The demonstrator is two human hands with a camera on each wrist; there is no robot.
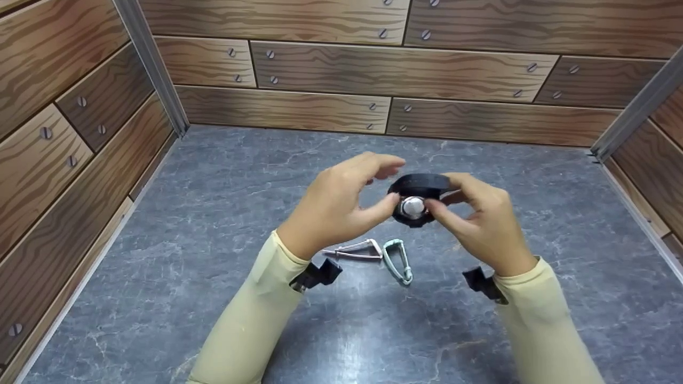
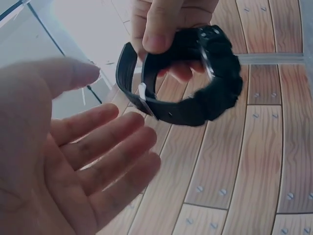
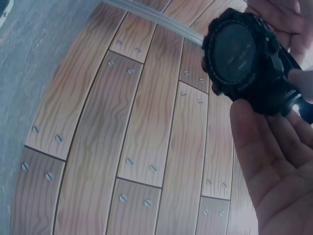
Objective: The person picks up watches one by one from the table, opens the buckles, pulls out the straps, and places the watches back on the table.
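Note:
A black wristwatch (image 1: 420,184) with its strap buckled into a loop is held up above the table, its silver case back toward the head camera. My right hand (image 1: 480,218) pinches the strap between thumb and fingers. The round dial (image 3: 234,53) faces the right wrist camera. Beside the watch, my left hand (image 1: 341,197) has its fingers extended and its thumb tip near the case. In the left wrist view, a gap separates the left fingers (image 2: 112,142) from the strap (image 2: 171,110), whose free end sticks out past the metal buckle.
On the grey marbled table (image 1: 213,224) below the hands lie a pale pink narrow triangular loop (image 1: 376,249) and a mint-green loop (image 1: 397,261) shaped like a carabiner. Wood-patterned walls (image 1: 400,72) with metal corner posts enclose the back and sides.

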